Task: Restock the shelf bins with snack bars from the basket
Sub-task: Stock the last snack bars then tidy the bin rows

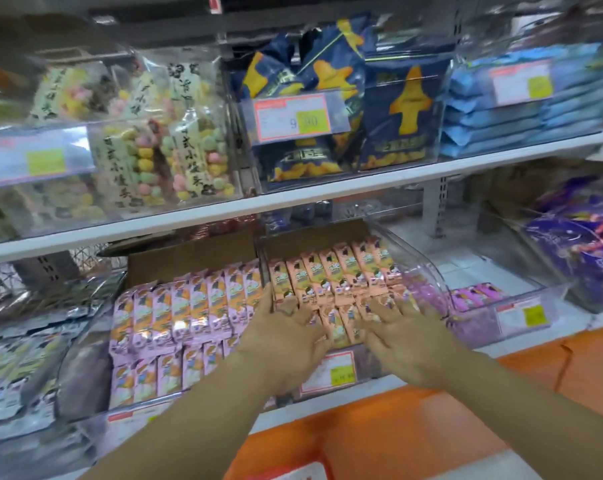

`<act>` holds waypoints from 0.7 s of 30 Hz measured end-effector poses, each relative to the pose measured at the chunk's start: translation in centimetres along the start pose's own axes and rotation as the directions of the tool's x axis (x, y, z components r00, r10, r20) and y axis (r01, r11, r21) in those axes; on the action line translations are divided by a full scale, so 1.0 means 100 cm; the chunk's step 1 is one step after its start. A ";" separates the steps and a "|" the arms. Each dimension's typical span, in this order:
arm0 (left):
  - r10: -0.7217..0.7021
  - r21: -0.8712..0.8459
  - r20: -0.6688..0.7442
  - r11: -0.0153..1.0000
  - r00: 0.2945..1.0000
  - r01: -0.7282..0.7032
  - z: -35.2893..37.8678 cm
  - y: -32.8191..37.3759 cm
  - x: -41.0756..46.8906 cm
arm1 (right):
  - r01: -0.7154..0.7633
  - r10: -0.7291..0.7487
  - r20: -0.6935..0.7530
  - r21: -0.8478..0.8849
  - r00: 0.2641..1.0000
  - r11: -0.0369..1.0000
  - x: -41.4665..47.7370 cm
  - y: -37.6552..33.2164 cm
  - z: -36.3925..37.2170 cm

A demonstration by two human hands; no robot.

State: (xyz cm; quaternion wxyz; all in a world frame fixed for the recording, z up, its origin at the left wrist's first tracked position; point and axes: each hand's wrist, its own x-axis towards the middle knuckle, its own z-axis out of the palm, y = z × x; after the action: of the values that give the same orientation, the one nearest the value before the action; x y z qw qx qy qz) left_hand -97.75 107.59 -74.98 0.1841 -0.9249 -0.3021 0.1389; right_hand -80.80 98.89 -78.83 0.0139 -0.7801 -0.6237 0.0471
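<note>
A clear shelf bin (421, 268) on the lower shelf holds rows of peach-coloured snack bars (331, 271). My left hand (286, 337) rests on the bin's front left, fingers spread over the front row of bars. At the front right, my right hand (407, 334) lies flat on the bars with fingers apart. Neither hand grips a bar. Left of this bin, another bin holds pink snack bars (185, 313) in rows. The basket is not in view.
A bin with a few purple bars (477, 296) stands to the right. Silver packets (23, 358) lie at the far left. The upper shelf (293, 206) carries bins of dark blue snack bags (404, 109), pastel sweets (175, 150) and light blue packs (522, 109). An orange ledge (431, 427) runs below.
</note>
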 end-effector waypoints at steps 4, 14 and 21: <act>0.005 -0.043 0.016 0.999 1.000 -0.004 0.007 -0.003 -0.011 | 0.019 -0.022 0.055 0.051 0.998 0.999 0.001 0.001 -0.007; 0.002 -0.088 -0.023 0.996 1.000 -0.004 -0.010 0.009 0.022 | 0.117 -0.117 -0.021 -0.002 0.993 0.993 0.044 0.009 -0.026; 0.023 -0.193 -0.009 0.981 1.000 -0.024 -0.004 0.019 0.056 | 0.126 -0.125 -0.047 0.005 0.991 0.992 0.061 0.017 -0.019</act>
State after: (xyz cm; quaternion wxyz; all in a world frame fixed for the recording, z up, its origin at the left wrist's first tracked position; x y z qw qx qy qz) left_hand -92.22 109.46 -76.26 0.0928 -0.9424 -0.3027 0.1078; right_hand -77.64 104.54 -77.43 0.0344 -0.7401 -0.6709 0.0303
